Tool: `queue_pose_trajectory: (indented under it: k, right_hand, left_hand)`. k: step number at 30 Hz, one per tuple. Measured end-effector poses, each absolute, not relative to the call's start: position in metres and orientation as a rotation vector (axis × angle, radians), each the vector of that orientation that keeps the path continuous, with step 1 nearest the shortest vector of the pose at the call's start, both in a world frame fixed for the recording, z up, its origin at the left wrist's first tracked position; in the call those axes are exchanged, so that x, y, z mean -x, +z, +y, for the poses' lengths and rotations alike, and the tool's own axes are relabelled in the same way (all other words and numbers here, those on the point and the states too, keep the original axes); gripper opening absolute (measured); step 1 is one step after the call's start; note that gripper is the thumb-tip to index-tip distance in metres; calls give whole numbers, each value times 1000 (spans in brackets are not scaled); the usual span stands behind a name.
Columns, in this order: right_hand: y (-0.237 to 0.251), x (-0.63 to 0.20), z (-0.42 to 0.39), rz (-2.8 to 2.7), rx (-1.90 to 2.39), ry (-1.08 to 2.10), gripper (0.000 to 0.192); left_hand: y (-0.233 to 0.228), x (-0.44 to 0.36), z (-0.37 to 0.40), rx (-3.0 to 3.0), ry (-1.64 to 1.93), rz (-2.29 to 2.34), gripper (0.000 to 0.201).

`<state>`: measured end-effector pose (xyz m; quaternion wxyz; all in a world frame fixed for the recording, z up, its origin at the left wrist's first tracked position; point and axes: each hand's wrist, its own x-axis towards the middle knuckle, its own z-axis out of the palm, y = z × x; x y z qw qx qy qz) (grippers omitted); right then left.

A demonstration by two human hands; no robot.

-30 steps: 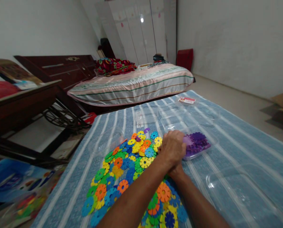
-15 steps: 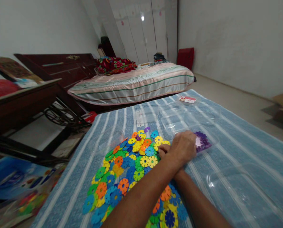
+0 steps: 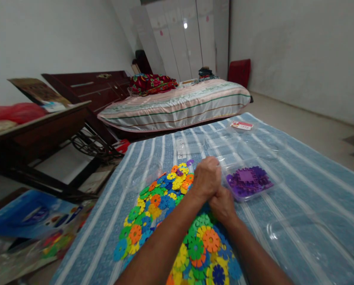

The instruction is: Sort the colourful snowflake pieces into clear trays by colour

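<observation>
Purple discs [image 3: 248, 181] filling clear tray [image 3: 276, 179], second clear tray [image 3: 313, 241] nearby, left hand [image 3: 206, 178] fisted over right hand [image 3: 223, 205], grip contents unreadable, above multicoloured disc pile [image 3: 162, 198].

Two bare forearms enter from the bottom edge; no sleeve covers either as far as the frame shows; the left hand [image 3: 206, 177] is bare, with no ring, watch or glove on the side that shows; the right hand [image 3: 223, 206] is likewise bare, its wrist unadorned; knuckles and tendons stand out plainly.
</observation>
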<state>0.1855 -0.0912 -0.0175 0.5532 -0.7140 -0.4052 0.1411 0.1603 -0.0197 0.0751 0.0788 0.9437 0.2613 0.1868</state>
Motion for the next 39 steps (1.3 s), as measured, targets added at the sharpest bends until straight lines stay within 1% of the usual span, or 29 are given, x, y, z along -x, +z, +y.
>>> queue_pose_trajectory:
  k: [3, 6, 9, 14, 20, 22, 24, 26, 29, 33, 35, 39]
  right_hand:
    - [-13, -184, -96, -982, 1648, 380, 28]
    - [-11, -184, -96, -971, 1661, 387, 28]
    - [-11, -184, -96, -972, 1671, 389, 28]
    - [-12, -184, -96, -963, 1649, 392, 28]
    - [-10, -184, -95, -955, 1654, 396, 27]
    - [-10, -184, -95, -959, 1654, 396, 27]
    - [-10, -184, -95, -961, 1652, 395, 27]
    - [-10, -184, -95, -959, 1652, 396, 27]
    - [-10, -184, -95, -960, 1652, 400, 28]
    - [-10, -184, -94, -967, 1679, 372, 29]
    - [-10, -184, -94, -955, 1740, 356, 29]
    - [-9, -184, -94, -941, 1784, 361, 30]
  left_hand:
    - [81, -136, 17, -2908, 324, 1187, 23]
    - [81, -115, 41, -2908, -31, 1505, 28]
    - [77, -105, 50, -2873, -274, 1570, 35]
    - [75, -103, 53, -2834, -328, 1604, 34]
    - [89, -93, 55, -2768, -262, 1692, 35]
    - [96, -90, 52, -2756, -179, 1731, 34]
    - [102, -90, 47, -2752, -21, 1698, 32]
    - [107, -94, 38, -2675, 198, 1545, 26]
    - [109, -111, 17, -2307, 439, 1193, 16]
    - [103, -145, -18, -1840, 494, 861, 12]
    - [99, -161, -29, -1817, 454, 777, 10]
    - [89, -175, -26, -2116, 485, 795, 7]
